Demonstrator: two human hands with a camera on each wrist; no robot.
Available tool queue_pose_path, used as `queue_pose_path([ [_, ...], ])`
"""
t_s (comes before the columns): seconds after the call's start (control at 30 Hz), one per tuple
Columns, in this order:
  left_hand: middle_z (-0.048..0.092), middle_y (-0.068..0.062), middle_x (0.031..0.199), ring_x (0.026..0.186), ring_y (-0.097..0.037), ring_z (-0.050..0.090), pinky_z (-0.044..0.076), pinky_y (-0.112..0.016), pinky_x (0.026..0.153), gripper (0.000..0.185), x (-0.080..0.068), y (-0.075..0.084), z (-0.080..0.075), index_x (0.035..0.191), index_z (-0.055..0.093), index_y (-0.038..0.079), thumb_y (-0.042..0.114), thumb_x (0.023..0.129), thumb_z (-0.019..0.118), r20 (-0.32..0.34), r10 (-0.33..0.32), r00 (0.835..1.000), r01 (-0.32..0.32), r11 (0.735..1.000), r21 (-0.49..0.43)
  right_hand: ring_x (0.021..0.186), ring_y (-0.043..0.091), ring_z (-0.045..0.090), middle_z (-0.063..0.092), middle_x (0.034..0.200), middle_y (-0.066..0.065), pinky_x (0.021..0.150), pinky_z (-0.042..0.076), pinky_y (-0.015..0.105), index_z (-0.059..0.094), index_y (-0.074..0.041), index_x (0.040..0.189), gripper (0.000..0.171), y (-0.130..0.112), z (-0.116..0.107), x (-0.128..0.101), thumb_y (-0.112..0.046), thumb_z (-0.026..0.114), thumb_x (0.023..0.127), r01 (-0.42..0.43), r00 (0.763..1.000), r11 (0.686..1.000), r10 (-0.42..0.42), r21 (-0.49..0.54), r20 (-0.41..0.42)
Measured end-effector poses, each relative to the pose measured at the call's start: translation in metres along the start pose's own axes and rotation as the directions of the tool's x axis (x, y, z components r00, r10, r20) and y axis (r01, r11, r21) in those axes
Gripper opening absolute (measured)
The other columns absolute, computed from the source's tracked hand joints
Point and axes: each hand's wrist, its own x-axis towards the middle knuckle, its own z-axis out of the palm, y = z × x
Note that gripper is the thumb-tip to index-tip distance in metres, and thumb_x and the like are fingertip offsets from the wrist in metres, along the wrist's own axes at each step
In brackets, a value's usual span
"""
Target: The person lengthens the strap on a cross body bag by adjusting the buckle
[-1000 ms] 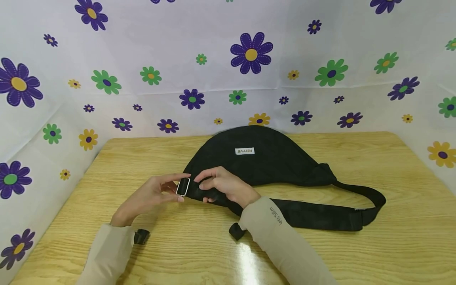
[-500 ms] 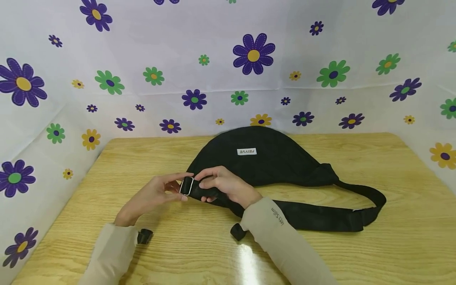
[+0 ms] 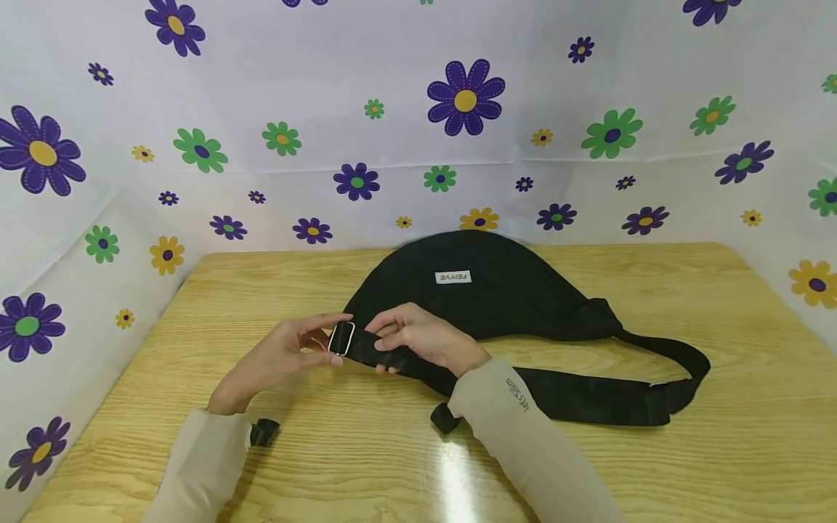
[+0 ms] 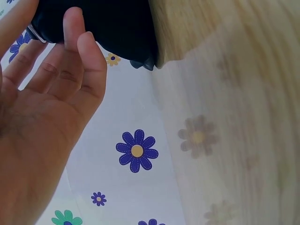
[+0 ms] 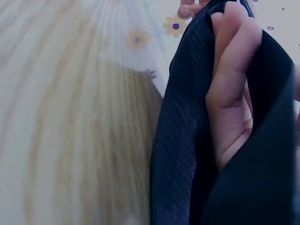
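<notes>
two hands meet over one strap end near the left-middle of the desk: the left hand pinches the metal slider between fingertip and thumb, and the right hand is curled round the black strap just right of it, the webbing wrapped by its fingers in the right wrist view. the black sling bag lies flat at the far middle of the desk, its strap looping out right and back along the near side. a likely slip: the slider is small and smooth, so a fingertip pinch could lose it; the limp webbing might also twist inside the frame and jam, or a hard pull could drag the light bag across the slick desk. the bag looks soft and quilted, crescent-shaped, with a small white label; the strap is flat, finely ribbed weave; the slider is a shiny rounded rectangle; the desk is glossy pale wood grain.
</notes>
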Motion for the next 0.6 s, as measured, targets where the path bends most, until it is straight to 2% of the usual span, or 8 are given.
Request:
queue_pose_path([
  [0.2, 0.064, -0.019, 0.122, 0.087, -0.017, 0.063, 0.054, -0.029, 0.081, 0.056, 0.002, 0.002, 0.003, 0.141, 0.054, -0.007, 0.001, 0.089, 0.076, 0.012, 0.011, 1.000, -0.011, 1.000, -0.013, 0.063, 0.017, 0.068, 0.070, 0.089, 0.010, 0.059, 0.052, 0.027, 0.054, 0.016, 0.128, 0.031, 0.000, 0.006, 0.003, 0.015, 0.051, 0.097, 0.030, 0.999, 0.999, -0.029, 0.016, -0.025],
  [0.4, 0.066, -0.017, 0.116, 0.084, -0.017, 0.063, 0.055, -0.029, 0.080, 0.057, 0.004, 0.002, 0.006, 0.140, 0.054, -0.009, -0.002, 0.088, 0.077, 0.021, 0.026, 0.999, -0.025, 1.000, -0.017, 0.063, 0.017, 0.067, 0.070, 0.098, 0.016, 0.062, 0.054, 0.027, 0.054, 0.016, 0.127, 0.030, -0.003, 0.011, 0.003, 0.014, 0.052, 0.097, 0.036, 0.999, 0.999, -0.035, 0.033, -0.037],
  [0.6, 0.064, -0.020, 0.124, 0.088, -0.016, 0.063, 0.054, -0.029, 0.082, 0.056, 0.005, 0.000, 0.007, 0.141, 0.053, -0.008, 0.000, 0.090, 0.075, 0.021, 0.042, 0.999, -0.042, 0.999, 0.003, 0.068, 0.020, 0.070, 0.070, 0.105, 0.021, 0.064, 0.055, 0.030, 0.052, 0.014, 0.130, 0.032, -0.003, 0.004, 0.000, 0.011, 0.052, 0.098, 0.025, 1.000, 1.000, -0.025, 0.009, -0.001],
])
